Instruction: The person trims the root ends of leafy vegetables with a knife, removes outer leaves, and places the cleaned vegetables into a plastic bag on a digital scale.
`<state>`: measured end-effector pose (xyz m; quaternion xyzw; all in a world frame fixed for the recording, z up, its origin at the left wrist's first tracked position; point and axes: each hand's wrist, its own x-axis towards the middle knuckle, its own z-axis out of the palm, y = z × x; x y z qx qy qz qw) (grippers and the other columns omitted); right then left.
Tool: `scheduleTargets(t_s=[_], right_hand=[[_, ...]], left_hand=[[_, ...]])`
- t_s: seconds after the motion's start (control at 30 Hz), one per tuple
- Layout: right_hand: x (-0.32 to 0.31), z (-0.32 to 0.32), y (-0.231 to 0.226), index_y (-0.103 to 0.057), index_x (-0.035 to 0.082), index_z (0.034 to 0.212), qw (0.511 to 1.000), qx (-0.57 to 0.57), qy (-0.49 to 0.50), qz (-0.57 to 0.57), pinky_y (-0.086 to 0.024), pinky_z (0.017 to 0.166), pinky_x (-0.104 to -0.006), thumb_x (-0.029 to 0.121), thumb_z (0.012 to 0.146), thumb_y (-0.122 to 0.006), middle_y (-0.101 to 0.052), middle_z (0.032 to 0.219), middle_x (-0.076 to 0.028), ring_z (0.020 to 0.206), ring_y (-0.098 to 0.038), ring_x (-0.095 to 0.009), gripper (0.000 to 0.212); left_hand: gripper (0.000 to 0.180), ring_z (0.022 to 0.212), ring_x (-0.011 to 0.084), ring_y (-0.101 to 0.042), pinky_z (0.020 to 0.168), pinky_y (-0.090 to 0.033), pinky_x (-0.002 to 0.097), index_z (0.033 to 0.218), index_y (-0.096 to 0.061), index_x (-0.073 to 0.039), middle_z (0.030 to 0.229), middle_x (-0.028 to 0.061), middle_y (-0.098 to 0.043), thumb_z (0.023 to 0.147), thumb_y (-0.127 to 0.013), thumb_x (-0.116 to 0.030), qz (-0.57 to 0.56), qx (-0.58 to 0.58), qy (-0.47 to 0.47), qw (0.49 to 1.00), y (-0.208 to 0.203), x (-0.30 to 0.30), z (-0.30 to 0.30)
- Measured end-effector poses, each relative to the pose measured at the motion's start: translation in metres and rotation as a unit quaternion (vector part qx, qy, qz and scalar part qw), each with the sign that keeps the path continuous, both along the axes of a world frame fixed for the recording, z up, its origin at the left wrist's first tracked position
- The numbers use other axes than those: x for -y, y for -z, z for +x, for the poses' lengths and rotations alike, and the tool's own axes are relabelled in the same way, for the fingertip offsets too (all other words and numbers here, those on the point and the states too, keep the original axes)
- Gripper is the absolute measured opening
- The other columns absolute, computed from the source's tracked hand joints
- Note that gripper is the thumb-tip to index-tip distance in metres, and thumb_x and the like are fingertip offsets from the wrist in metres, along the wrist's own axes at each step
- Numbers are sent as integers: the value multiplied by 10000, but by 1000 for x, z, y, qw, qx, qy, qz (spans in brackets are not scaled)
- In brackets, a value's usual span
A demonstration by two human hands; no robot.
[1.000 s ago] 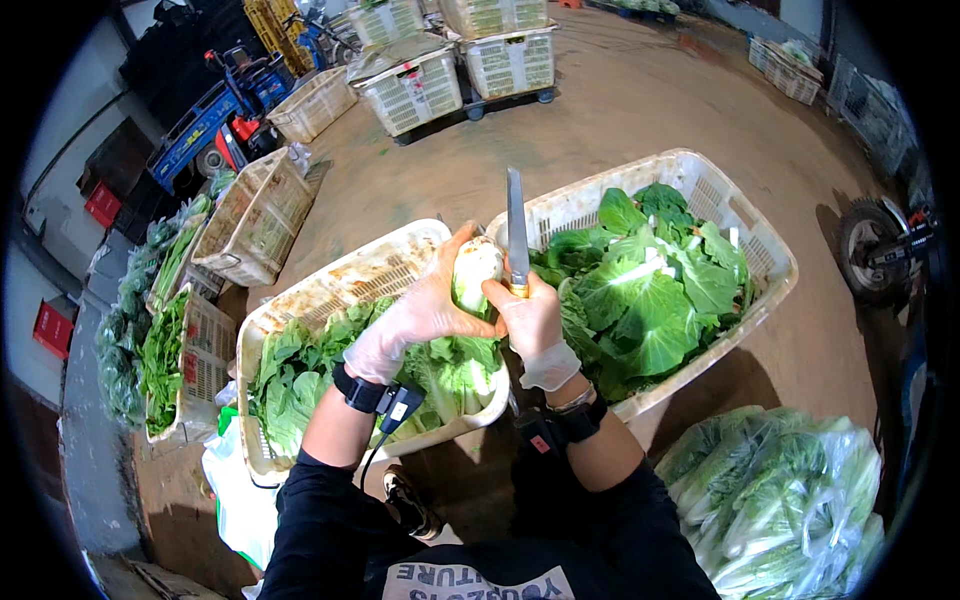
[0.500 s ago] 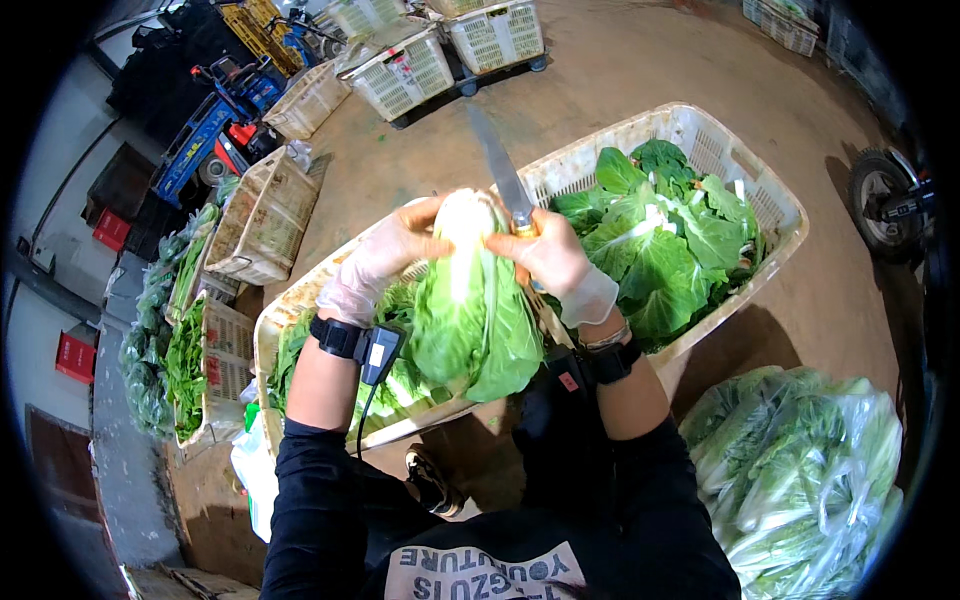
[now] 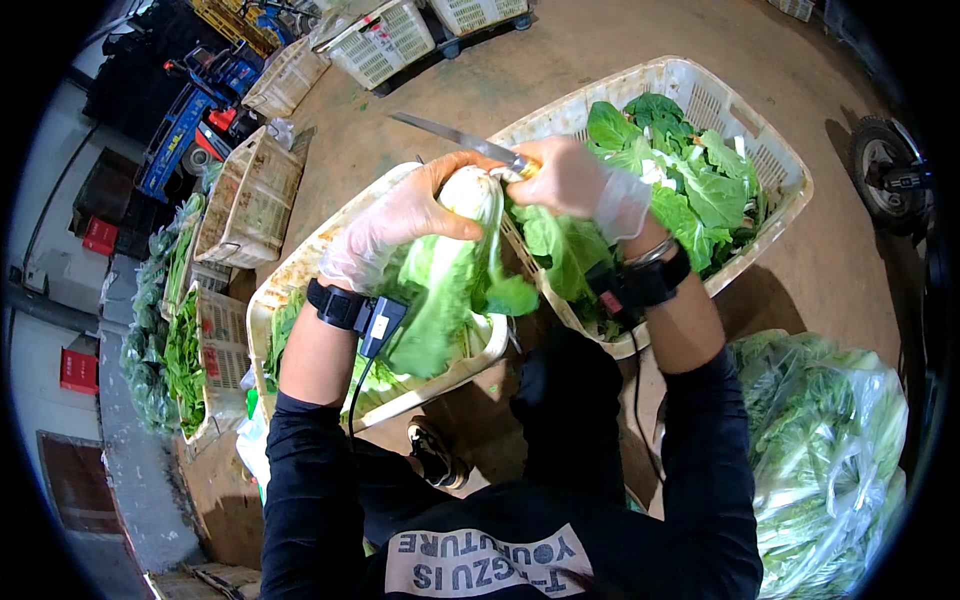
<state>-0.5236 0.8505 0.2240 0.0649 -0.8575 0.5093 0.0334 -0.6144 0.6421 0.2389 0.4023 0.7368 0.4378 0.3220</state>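
Observation:
My left hand point(image 3: 415, 210), in a thin clear glove, is wrapped round the white root end of a leafy cabbage point(image 3: 475, 205). The cabbage's green leaves hang down over the left crate point(image 3: 380, 435), slightly blurred. A knife point(image 3: 450, 133) is in my gloved right hand point(image 3: 565, 175), its blade pointing left across the far side of the root end. That hand's fingers are close to the base of the outer leaves, where one leaf point(image 3: 512, 295) stands away from the head; whether they pinch it is hidden. Loose leaves point(image 3: 690, 190) fill the right crate point(image 3: 795, 190).
A clear bag point(image 3: 830, 450) of leafy heads lies at the lower right. Crates of greens point(image 3: 185, 360) stand along the left wall. Farther off are stacked white crates point(image 3: 385, 45) on a wheeled base and a blue vehicle point(image 3: 185, 140). A wheel point(image 3: 885, 190) is at the right.
The knife has swung from pointing away to pointing left across the root end. My right hand has moved right and farther away, and an outer leaf has come apart from the head.

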Motion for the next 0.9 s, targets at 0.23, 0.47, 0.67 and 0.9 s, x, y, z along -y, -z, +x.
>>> scheduleTargets(t_s=[0.23,0.47,0.67,0.9], right_hand=[[-71,-7,28,-514,150,1260,935,-204,246,155,-495,486,-228,311,730,-694,-611,728,-85,528,-556,-93,582],[4,18,5,-584,39,1126,990,-109,72,-51,-488,717,-325,341,671,-729,-644,861,-162,767,-633,-260,565],[-3,15,-1,-630,34,975,999,-21,40,18,-474,608,-297,316,665,-722,-640,759,-135,658,-600,-198,429],[-76,9,-9,-604,109,1107,925,-156,111,329,-511,605,-312,255,803,-607,-659,830,-108,664,-619,-179,337]], left_hand=[[788,1089,184,-520,962,-388,308,1285,-423,8,1198,93,-544,595,-777,-131,203,259,59,942,5,-3,-9],[787,1091,205,-527,977,-381,337,1298,-389,3,1192,102,-544,658,-771,-249,194,237,3,952,26,-26,-14],[695,1050,148,-496,912,-400,294,1243,-448,-28,1146,35,-542,667,-776,-238,141,190,0,971,31,-34,24],[555,891,87,-539,827,-441,244,1107,-550,-44,975,-15,-584,597,-769,-32,-57,-114,34,991,-11,-35,0]])
